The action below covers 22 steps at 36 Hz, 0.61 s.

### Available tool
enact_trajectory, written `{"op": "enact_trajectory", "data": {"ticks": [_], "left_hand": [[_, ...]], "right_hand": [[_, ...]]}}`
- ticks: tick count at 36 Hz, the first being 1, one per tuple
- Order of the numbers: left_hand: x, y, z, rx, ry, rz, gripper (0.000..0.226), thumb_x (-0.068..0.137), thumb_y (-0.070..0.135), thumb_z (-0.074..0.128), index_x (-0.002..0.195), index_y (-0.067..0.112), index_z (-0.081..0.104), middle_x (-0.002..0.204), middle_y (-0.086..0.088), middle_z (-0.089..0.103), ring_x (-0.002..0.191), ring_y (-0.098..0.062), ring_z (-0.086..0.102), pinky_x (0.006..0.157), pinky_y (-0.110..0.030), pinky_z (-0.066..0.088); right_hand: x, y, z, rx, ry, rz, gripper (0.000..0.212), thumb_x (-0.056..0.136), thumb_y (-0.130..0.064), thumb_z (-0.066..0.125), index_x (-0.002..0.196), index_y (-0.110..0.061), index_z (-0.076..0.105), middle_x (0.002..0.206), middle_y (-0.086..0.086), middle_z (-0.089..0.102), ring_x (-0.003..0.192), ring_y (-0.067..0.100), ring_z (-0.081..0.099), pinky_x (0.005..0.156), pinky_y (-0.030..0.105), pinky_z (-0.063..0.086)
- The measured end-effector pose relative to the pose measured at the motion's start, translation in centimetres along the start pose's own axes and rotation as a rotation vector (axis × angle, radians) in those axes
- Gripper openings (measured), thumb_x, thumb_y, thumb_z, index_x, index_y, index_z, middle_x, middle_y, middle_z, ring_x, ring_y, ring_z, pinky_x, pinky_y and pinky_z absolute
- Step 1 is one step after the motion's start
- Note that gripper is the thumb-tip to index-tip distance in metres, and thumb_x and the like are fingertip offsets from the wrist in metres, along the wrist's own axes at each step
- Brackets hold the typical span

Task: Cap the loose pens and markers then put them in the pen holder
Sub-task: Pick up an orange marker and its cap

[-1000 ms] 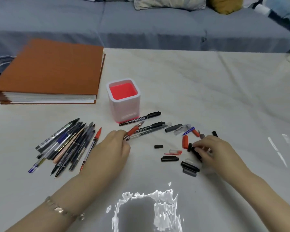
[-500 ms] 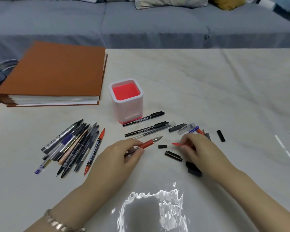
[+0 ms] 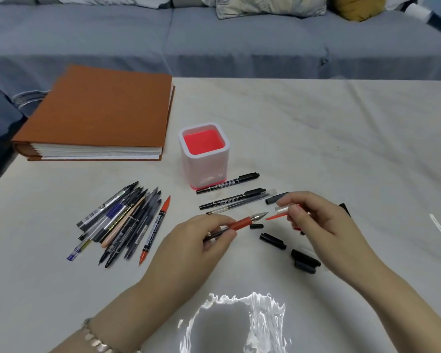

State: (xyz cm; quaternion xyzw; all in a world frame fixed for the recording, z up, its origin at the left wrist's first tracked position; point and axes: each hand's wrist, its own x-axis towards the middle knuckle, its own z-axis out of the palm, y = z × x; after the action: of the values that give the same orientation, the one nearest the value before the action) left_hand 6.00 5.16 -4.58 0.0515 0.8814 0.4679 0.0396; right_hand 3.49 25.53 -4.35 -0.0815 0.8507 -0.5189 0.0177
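Holding a red-grip pen (image 3: 242, 222) and a clear cap (image 3: 281, 210), two hands are seen close above the counter (image 3: 341, 149).

The pen is pinched in the closed grip of the left hand (image 3: 196, 240), its metal tip pointed at the cap, which is held in the narrow grip of the right hand (image 3: 318, 222); the two are just apart. Black caps (image 3: 273, 241) are laid near the hands. A pile of pens (image 3: 122, 220) is placed to the left. Farther back, the pen holder (image 3: 204, 159) is stood upright, and beyond it a brown binder (image 3: 99, 113).

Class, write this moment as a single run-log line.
left hand: holds red pen | right hand: holds clear cap, near tip, not on | pen holder: no pens inside
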Motion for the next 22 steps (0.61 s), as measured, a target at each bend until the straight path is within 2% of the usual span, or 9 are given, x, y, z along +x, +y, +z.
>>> {"op": "enact_trajectory", "data": {"ticks": [3, 5, 7, 10, 12, 14, 17, 20, 22], "left_hand": [[-0.2, 0.1, 0.0, 0.015, 0.002, 0.023, 0.024, 0.083, 0.029, 0.059, 0.076, 0.052, 0.058, 0.084, 0.021, 0.062, 0.08, 0.002, 0.054, 0.063, -0.007, 0.038], [-0.2, 0.3, -0.1, 0.025, -0.006, 0.041, 0.023, 0.083, 0.031, 0.058, 0.076, 0.053, 0.057, 0.095, 0.028, 0.057, 0.08, 0.0, 0.053, 0.062, -0.008, 0.037], [-0.3, 0.3, 0.0, 0.038, -0.021, 0.073, 0.023, 0.084, 0.031, 0.057, 0.078, 0.053, 0.057, 0.096, 0.03, 0.054, 0.081, 0.003, 0.052, 0.063, -0.006, 0.035], [-0.2, 0.2, 0.1, 0.067, -0.029, 0.129, 0.011, 0.086, 0.037, 0.054, 0.09, 0.042, 0.064, 0.083, 0.027, 0.057, 0.078, 0.003, 0.052, 0.065, -0.007, 0.034], [-0.2, -0.4, 0.1, 0.12, -0.003, 0.2, 0.024, 0.084, 0.046, 0.046, 0.097, 0.035, 0.062, 0.074, 0.02, 0.056, 0.074, 0.001, 0.051, 0.064, -0.009, 0.035], [-0.2, -0.8, -0.2, 0.203, 0.022, 0.285, 0.026, 0.084, 0.044, 0.042, 0.098, 0.032, 0.061, 0.074, 0.012, 0.055, 0.07, -0.002, 0.05, 0.061, -0.013, 0.037], [-0.1, -0.9, -0.7, 0.273, 0.04, 0.352, 0.022, 0.086, 0.039, 0.043, 0.097, 0.031, 0.061, 0.068, 0.008, 0.056, 0.066, -0.005, 0.05, 0.057, -0.018, 0.039], [0.2, -0.3, -1.0, 0.193, -0.041, 0.278, 0.025, 0.082, 0.044, 0.043, 0.097, 0.032, 0.06, 0.069, 0.009, 0.054, 0.066, -0.006, 0.05, 0.058, -0.018, 0.038], [0.5, 0.1, -1.4, 0.05, -0.163, 0.133, 0.021, 0.079, 0.043, 0.046, 0.089, 0.031, 0.062, 0.06, 0.01, 0.05, 0.059, -0.006, 0.046, 0.058, -0.022, 0.037]], "right_hand": [[0.0, -0.3, 0.2, -0.037, -0.018, -0.025, 0.02, 0.088, -0.028, 0.048, 0.088, -0.043, 0.06, 0.086, -0.024, 0.062, 0.078, 0.011, 0.055, 0.078, 0.027, 0.044], [-0.1, -0.5, 0.4, -0.038, -0.034, -0.047, 0.019, 0.085, -0.03, 0.047, 0.089, -0.044, 0.06, 0.088, -0.026, 0.062, 0.079, 0.009, 0.056, 0.074, 0.018, 0.043], [-0.3, -0.9, 0.8, -0.006, -0.06, -0.067, 0.018, 0.088, -0.026, 0.051, 0.086, -0.04, 0.063, 0.087, -0.028, 0.062, 0.081, 0.002, 0.057, 0.07, 0.01, 0.042], [-0.7, -1.1, 1.4, 0.074, -0.07, -0.073, 0.022, 0.089, -0.018, 0.053, 0.083, -0.035, 0.065, 0.079, -0.026, 0.063, 0.074, -0.001, 0.058, 0.066, 0.005, 0.041], [-0.8, -1.1, 1.6, 0.1, -0.055, -0.087, 0.015, 0.082, -0.028, 0.053, 0.083, -0.034, 0.067, 0.082, -0.021, 0.065, 0.072, 0.002, 0.059, 0.066, 0.007, 0.043], [-1.0, -0.9, 1.6, 0.113, -0.052, -0.121, 0.017, 0.075, -0.04, 0.053, 0.087, -0.039, 0.064, 0.081, -0.018, 0.066, 0.07, 0.005, 0.06, 0.065, 0.008, 0.043], [-1.3, -0.8, 1.8, 0.114, -0.058, -0.162, 0.023, 0.072, -0.044, 0.048, 0.089, -0.04, 0.064, 0.066, -0.02, 0.063, 0.06, 0.003, 0.058, 0.054, 0.005, 0.039], [-1.1, -1.0, 1.7, 0.048, -0.063, -0.262, 0.019, 0.076, -0.038, 0.049, 0.088, -0.04, 0.064, 0.069, -0.021, 0.062, 0.063, 0.002, 0.058, 0.058, 0.004, 0.039], [-0.8, -1.2, 1.2, -0.048, -0.089, -0.335, 0.019, 0.08, -0.035, 0.05, 0.092, -0.036, 0.064, 0.075, -0.018, 0.062, 0.067, -0.001, 0.058, 0.065, 0.004, 0.039]]}}
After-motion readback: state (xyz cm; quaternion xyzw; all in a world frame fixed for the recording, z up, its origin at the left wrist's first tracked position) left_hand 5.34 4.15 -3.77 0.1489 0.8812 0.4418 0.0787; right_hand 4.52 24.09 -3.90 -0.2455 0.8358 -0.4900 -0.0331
